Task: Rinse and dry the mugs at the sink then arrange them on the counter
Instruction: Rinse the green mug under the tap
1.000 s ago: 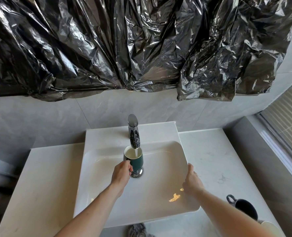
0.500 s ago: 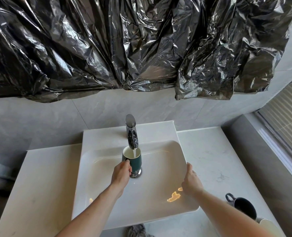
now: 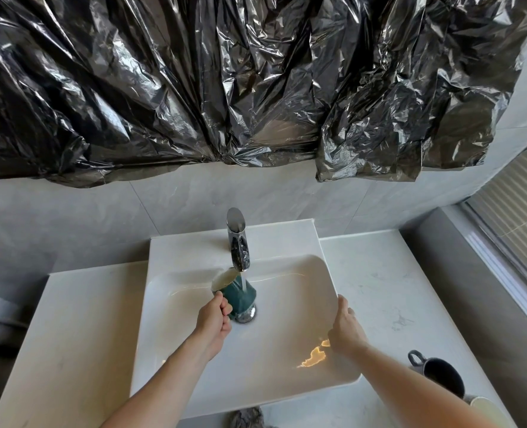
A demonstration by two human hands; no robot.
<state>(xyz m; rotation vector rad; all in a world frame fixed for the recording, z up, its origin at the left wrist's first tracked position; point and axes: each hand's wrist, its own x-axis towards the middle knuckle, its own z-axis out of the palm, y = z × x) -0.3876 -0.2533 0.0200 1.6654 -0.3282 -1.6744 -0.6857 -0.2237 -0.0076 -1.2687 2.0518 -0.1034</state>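
Crinkled black plastic sheeting (image 3: 225, 81) hung across the upper wall, grey tile below. White counter (image 3: 70, 335) spanning the width, with a broad white sink (image 3: 286, 381) set into it and a chrome faucet (image 3: 239, 242) running at the back. On the counter at right, a dark mug (image 3: 441, 376) with its handle toward the sink, and just beside it a pale mug (image 3: 487, 410), partly cut off by the frame edge. At the near edge, a scrap of grey cloth (image 3: 246, 418), mostly out of view.

Over the drain (image 3: 246, 315), a green mug (image 3: 240, 293) tipped with its pale mouth toward the left, stream striking its outer wall. Left hand (image 3: 214, 324) just below and left of it, fingers curled round the handle side; exact purchase hidden behind the knuckles. Right hand (image 3: 345, 330) well apart from the mug, resting on the sink's right rim, fingers fairly straight.

Likely glazed ceramic: stiff, moderately heavy with water inside, slick when wet, prone to chipping against basin or faucet. Best held by the handle, or with the free hand wrapped around the body for steadiness while turning under the stream.
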